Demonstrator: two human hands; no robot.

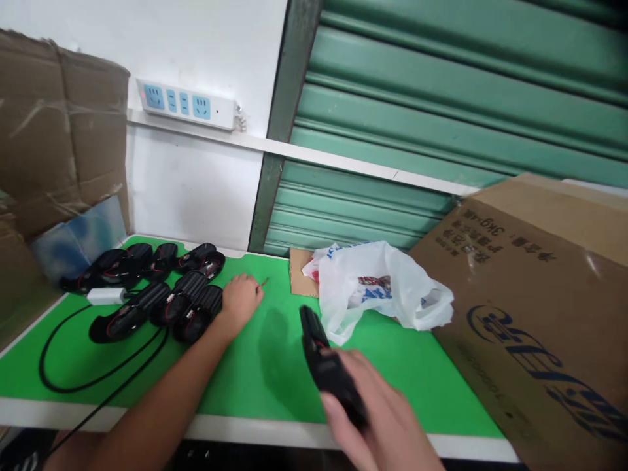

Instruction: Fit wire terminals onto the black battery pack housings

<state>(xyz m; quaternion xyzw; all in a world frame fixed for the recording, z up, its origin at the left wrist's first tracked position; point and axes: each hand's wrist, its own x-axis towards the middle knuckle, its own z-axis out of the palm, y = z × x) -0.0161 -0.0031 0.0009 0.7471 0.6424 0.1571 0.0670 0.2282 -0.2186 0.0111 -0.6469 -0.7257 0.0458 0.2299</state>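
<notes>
Green slats of a shutter (441, 78) fill the upper right of the head view, with a white wall (210, 39) to the left and a dark post (294, 65) between. A pale rail (314, 154) crosses them, and a power strip (186, 104) with blue sockets sits just above it. Below lies a green surface (432, 379) with a pale edge.

Of the two hands, well apart, the right hand (377, 405) is clamped on a black device (326, 369), held tilted above the front of the surface, its ribbed end pointing away. The left hand (242, 301) is farther back, low at the surface, fingers curled; a small thin piece (265, 282) shows at the fingertips, but whether they pinch it I cannot tell.

Similar black parts (184, 291) lie clustered on the left, several touching, the nearest just beside the left wrist. A white block (105, 296) lies among them, and a black cable (61, 391) loops out in front. Behind, a blue-and-white sheet (98, 226) stands against a worn box (93, 118).

Right of the left hand, a crumpled white bag (338, 307) with blue print overlaps a piece of cardboard (300, 275); something reddish shows through it. A large carton (490, 294) with dark blue print stands at the far right
</notes>
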